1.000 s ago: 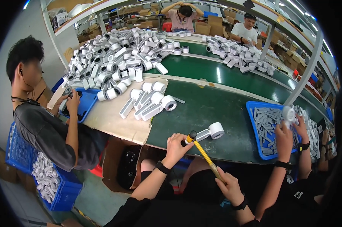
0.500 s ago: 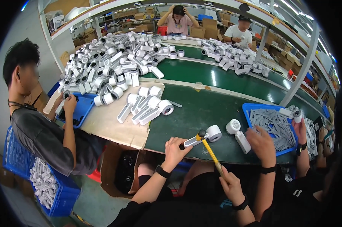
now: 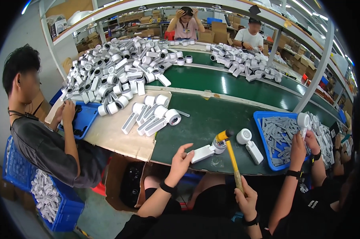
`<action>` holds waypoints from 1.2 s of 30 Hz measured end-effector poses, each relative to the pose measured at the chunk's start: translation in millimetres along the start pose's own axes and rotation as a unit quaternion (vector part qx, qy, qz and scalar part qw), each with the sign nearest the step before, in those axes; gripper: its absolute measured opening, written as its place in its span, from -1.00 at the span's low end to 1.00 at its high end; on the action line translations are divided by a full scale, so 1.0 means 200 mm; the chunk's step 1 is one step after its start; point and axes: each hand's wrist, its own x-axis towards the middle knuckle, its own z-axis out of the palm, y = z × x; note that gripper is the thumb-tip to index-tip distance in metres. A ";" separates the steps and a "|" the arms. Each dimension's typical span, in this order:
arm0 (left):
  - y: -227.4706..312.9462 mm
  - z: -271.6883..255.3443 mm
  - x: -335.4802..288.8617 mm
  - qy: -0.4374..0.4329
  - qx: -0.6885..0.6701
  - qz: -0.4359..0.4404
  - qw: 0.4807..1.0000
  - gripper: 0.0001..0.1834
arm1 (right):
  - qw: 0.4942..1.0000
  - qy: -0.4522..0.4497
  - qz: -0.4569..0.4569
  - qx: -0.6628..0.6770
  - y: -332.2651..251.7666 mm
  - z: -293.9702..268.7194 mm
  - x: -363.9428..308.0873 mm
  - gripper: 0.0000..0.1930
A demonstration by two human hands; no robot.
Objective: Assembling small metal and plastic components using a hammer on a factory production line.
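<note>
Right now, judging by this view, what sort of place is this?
Probably an assembly workshop: a large heap of matching white handled devices, a long green surface resembling a conveyor belt and a blue tray of loose grey strips suggest it.

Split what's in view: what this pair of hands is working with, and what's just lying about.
In use:
Yellow hammer, gripped in the right hand
White handled piece, hammer head over its round end, left hand near its handle

Apparently just lying about:
White piece with a perforated face, farther right
Cluster of white pieces on the cardboard sheet
Heap of white pieces beyond
</note>
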 end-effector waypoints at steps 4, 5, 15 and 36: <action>0.10 -0.15 0.06 -0.165 -0.333 -0.262 0.890 -0.51 | 0.992 0.003 0.081 0.095 -0.06 0.03 0.01 -0.44; 0.11 -0.14 0.05 -0.164 -0.333 -0.262 0.891 -0.51 | 0.993 -0.017 0.085 0.075 -0.06 0.03 0.02 -0.44; 0.02 -0.15 0.06 0.041 0.303 0.201 0.931 -0.76 | 0.988 -0.039 -0.123 -0.088 -0.15 0.11 0.09 -0.43; -0.06 -0.17 0.08 0.053 0.360 0.215 0.906 -0.70 | 0.963 -0.168 -0.133 -0.165 -0.17 0.21 0.08 -0.47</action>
